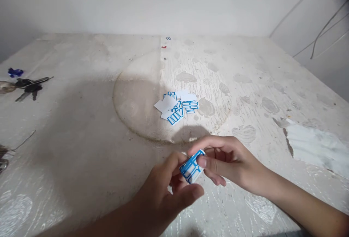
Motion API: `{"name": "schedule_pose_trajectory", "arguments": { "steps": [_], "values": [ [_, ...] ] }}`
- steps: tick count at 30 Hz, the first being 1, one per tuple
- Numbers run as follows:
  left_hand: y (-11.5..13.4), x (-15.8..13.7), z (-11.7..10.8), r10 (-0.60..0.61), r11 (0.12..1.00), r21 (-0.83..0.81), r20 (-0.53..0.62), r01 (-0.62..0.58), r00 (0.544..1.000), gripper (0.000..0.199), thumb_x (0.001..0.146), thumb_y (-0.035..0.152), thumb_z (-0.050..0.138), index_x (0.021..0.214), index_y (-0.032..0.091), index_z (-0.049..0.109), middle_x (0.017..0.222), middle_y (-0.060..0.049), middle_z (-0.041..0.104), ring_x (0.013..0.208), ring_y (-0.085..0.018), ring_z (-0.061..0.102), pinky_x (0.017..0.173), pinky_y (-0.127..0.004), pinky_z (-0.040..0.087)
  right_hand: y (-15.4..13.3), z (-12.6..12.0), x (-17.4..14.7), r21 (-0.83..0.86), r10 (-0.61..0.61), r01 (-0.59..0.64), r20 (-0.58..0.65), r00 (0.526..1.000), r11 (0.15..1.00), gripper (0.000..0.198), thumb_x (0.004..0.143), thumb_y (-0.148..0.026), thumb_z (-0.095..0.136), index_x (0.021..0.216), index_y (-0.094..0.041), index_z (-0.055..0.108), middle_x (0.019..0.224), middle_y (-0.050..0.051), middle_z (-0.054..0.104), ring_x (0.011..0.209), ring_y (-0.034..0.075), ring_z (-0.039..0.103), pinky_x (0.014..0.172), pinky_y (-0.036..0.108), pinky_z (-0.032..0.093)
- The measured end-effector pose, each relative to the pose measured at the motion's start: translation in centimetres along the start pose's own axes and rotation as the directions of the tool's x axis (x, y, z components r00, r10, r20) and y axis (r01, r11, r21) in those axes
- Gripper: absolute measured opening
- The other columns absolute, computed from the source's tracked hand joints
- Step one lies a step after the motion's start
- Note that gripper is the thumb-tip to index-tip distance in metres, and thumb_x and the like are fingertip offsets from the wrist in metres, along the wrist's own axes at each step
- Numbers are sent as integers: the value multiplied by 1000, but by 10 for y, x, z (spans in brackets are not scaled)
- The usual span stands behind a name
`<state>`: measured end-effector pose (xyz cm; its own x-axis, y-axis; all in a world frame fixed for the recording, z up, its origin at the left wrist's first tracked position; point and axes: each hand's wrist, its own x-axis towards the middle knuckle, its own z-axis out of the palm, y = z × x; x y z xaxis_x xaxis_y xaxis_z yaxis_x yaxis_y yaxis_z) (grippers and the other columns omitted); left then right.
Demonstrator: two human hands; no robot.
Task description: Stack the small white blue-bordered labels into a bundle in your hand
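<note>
A small wad of white label sheets (192, 169) printed with blue frames is held up between my two hands, just above the table. My right hand (231, 162) pinches it, thumb on the front face and the index finger at the top edge. My left hand (166, 189) cups it from the left; its fingers curl behind the sheets, partly hidden, and its thumb lies by the lower edge. Beyond my hands, a loose pile of similar blue-and-white label pieces (176, 115) is spread on the table, some with blank white sides up.
The pale, stained table (89, 149) meets a white wall at the back. Keys (32, 86) and a shiny blue wrapper (15, 72) lie at left. Torn white paper (313, 144) is at right. Near the back are a red scrap (164, 47) and a tiny label piece (168, 38).
</note>
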<state>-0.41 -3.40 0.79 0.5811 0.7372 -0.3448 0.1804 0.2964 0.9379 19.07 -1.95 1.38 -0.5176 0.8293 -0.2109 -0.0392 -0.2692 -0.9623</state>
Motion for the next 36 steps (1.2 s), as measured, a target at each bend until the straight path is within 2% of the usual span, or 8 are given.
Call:
{"name": "schedule_pose_trajectory", "arguments": {
  "steps": [5, 9, 13, 17, 27, 30, 32, 36],
  "values": [
    [4, 2, 8, 12, 992, -120, -190, -36, 982, 33, 76, 41, 62, 95, 23, 40, 81, 1, 57, 72, -12, 49, 69, -26, 40, -1, 1, -2, -42, 14, -15, -31, 999, 999, 16, 90, -25, 53, 103, -19, 61, 53, -4, 48, 46, 7, 45, 40, 16, 38],
    [1, 1, 9, 55, 970, -227, -143, -87, 988, 23, 84, 40, 53, 95, 22, 42, 89, -2, 60, 84, -16, 57, 79, -31, 42, -1, 0, 1, 55, -20, 20, -1, 1000, 998, 13, 90, -22, 54, 101, -18, 60, 57, -2, 54, 46, 6, 47, 40, 15, 39],
    [0, 0, 4, 112, 973, -196, -74, -124, 991, 10, 90, 32, 46, 95, 23, 42, 88, 0, 60, 82, -12, 58, 79, -26, 42, -1, 0, 3, 127, -27, 22, 35, 999, 992, 13, 90, -20, 53, 101, -17, 60, 64, 1, 61, 47, 6, 48, 40, 14, 40],
    [2, 1, 2, 109, 978, -170, -63, -119, 992, 11, 90, 32, 45, 95, 22, 43, 87, 0, 60, 81, -12, 58, 77, -26, 43, -1, 1, 2, 173, -34, 27, 38, 999, 985, 13, 90, -18, 53, 100, -16, 60, 65, 1, 62, 48, 6, 50, 41, 14, 42],
    [4, 2, 3, 89, 979, -176, -106, -107, 990, 11, 88, 31, 49, 92, 21, 46, 82, 0, 61, 78, -13, 59, 74, -26, 45, 0, 2, 1, 230, -29, 21, 29, 999, 973, 14, 89, -16, 54, 101, -17, 62, 61, 0, 60, 51, 7, 55, 42, 13, 47],
    [7, 1, 4, 78, 978, -183, -125, -100, 989, 21, 81, 31, 60, 94, 21, 47, 86, -1, 62, 82, -15, 60, 78, -27, 45, 0, 2, 1, 209, -20, 19, 4, 1000, 978, 16, 88, -17, 55, 103, -17, 63, 60, -1, 58, 49, 7, 54, 43, 14, 48],
    [8, 2, 5, 68, 985, -144, -146, -89, 987, 28, 76, 29, 65, 96, 22, 48, 89, -1, 64, 82, -15, 60, 79, -27, 45, -1, 2, 1, 194, -13, 15, -11, 1000, 981, 18, 88, -18, 56, 105, -18, 63, 59, -2, 57, 48, 7, 53, 42, 15, 48],
    [9, 2, 8, 89, 994, -41, -229, -101, 969, 22, 79, 28, 62, 97, 23, 50, 89, 1, 65, 79, -13, 62, 77, -24, 45, -1, 2, 1, 166, 6, 0, -38, 999, 986, 18, 88, -21, 56, 105, -18, 62, 59, -1, 56, 46, 8, 52, 41, 17, 47]
  ]
}}
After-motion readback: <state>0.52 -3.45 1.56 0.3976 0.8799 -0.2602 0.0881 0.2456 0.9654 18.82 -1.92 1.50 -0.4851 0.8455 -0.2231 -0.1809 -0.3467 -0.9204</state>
